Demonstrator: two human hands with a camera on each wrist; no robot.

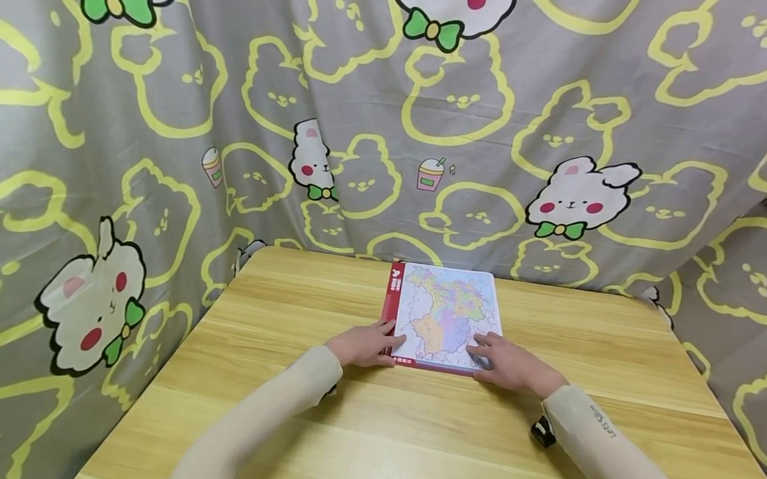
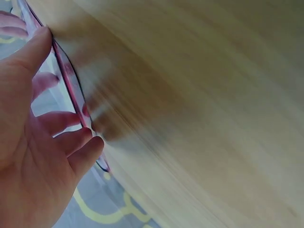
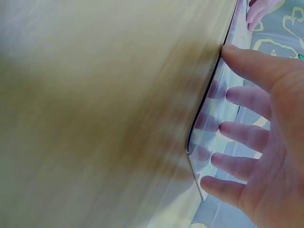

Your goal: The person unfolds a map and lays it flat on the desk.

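Observation:
A flat map board (image 1: 445,311) lies on the wooden table near its far edge, showing a coloured map with red strips along its left and near sides. My left hand (image 1: 366,344) touches its left side and near-left corner. In the left wrist view, fingertips (image 2: 92,137) meet the board's rim, with the thumb apart from them. At the near-right corner, my right hand (image 1: 512,363) rests with spread fingers. The right wrist view has the thumb (image 3: 232,52) at the board's near edge and the other fingertips over its glossy, reflecting surface. Neither hand visibly grips it.
The wooden table (image 1: 373,434) stretches towards me and to both sides. A grey curtain (image 1: 365,87) with yellow outlines and white rabbit figures hangs behind the table and along its sides. A small black device (image 1: 543,431) sits under the right wrist.

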